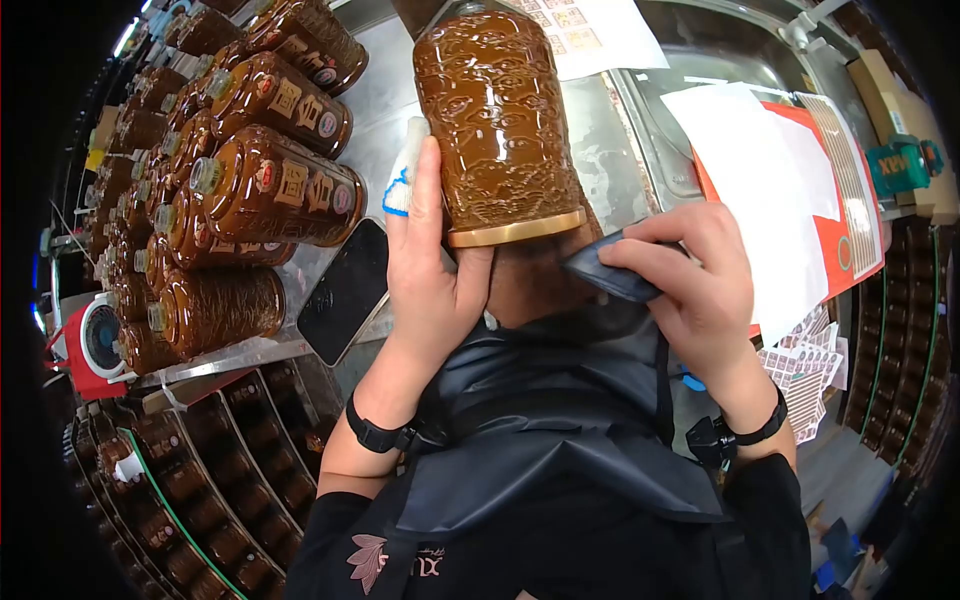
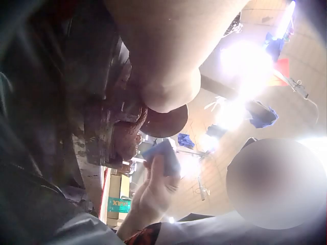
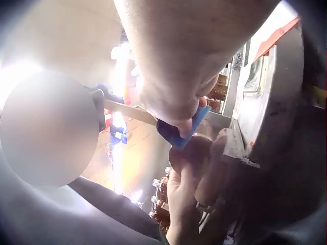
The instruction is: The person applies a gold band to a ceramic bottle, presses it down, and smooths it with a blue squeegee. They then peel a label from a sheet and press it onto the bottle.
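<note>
A large brown glossy bottle [image 1: 495, 120] with an embossed pattern and a gold band at its base lies with the base toward the person. My left hand [image 1: 432, 265] holds it near the base, fingers along its side and thumb by the bottom edge. A white cover with blue trim [image 1: 403, 170] wraps one left finger. My right hand [image 1: 700, 265] pinches a folded blue pad [image 1: 612, 268] just right of the base. In the left wrist view the pad [image 2: 164, 155] shows flat in the right fingers. A brown support [image 1: 540, 285] shows below the base.
Several labelled brown bottles [image 1: 285, 185] are stacked at the left of the metal table [image 1: 625, 150]. A black phone [image 1: 345, 290] lies beside them. White sheets [image 1: 765, 190] over a red folder [image 1: 845, 235] are at right. Racks of bottles [image 1: 205, 450] stand below left.
</note>
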Tool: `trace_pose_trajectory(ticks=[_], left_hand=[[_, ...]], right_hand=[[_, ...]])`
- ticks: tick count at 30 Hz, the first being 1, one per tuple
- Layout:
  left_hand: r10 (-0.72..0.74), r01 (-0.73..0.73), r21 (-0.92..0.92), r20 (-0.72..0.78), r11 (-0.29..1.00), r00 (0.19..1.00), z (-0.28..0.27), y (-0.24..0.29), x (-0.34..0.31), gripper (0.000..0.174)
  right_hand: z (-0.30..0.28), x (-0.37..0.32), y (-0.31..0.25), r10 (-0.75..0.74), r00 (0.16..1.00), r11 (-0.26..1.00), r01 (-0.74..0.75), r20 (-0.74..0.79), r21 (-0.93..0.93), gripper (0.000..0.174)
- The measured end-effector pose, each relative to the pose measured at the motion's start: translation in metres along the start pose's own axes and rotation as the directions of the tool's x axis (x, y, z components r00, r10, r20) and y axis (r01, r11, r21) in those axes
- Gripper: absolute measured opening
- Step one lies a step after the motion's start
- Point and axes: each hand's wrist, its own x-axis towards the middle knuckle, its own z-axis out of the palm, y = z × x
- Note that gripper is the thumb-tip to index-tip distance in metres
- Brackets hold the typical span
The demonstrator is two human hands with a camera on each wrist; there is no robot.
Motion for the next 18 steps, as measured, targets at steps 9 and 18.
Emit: trace_pose_trajectory(ticks=[9,18], left_hand=[[0.006,-0.010,0.076,0.048,0.997,0.999,-0.004,0.006,0.002,0.074],[-0.005,0.001,0.070,0.061,0.998,0.998,-0.001,0.003,-0.002,0.073]], right_hand=[[0.004,0.029,-0.012,-0.063,0.997,0.988,0.068,-0.040,0.139,0.042],[-0.003,0.013,-0.008,-0.003,0.999,0.998,0.001,0.039,0.070,0.035]])
